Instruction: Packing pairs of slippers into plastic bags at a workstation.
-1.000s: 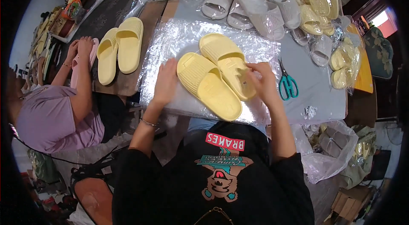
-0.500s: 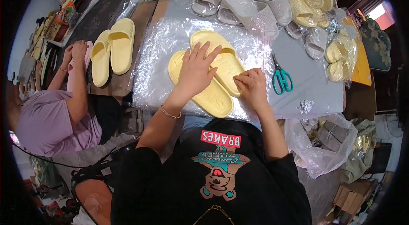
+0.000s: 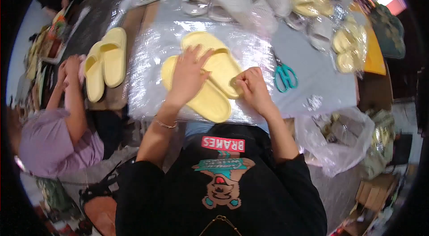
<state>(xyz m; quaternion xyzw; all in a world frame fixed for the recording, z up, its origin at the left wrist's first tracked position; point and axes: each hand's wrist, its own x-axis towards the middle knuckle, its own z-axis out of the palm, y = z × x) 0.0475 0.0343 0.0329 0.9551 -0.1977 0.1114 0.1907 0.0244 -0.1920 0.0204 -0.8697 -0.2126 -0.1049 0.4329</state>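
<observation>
Yellow foam is what both your hands rest on: the pair of slides [image 3: 210, 77] lies overlapped on the clear plastic sheet [image 3: 147, 71] spread over the tabletop [image 3: 321, 79]. At nine o'clock from them, a second yellow pair [image 3: 105, 66] sits in front of a co-worker's hand [image 3: 71, 64]. Your left hand [image 3: 190, 73] presses flat and spread on the slides, gripping nothing; your right hand [image 3: 252, 86] is curled at the near slide's three o'clock edge, and I cannot tell whether it pinches film or foam. The film looks slick, so a sideways push could skate the pair out of line, or crease the sheet under it. The teal scissors [image 3: 286, 77] lie at three o'clock, close enough for a sleeve to snag. Further right, a clear plastic bag [image 3: 339, 142] hangs off the tabletop's edge; its contents are too blurred to tell.
</observation>
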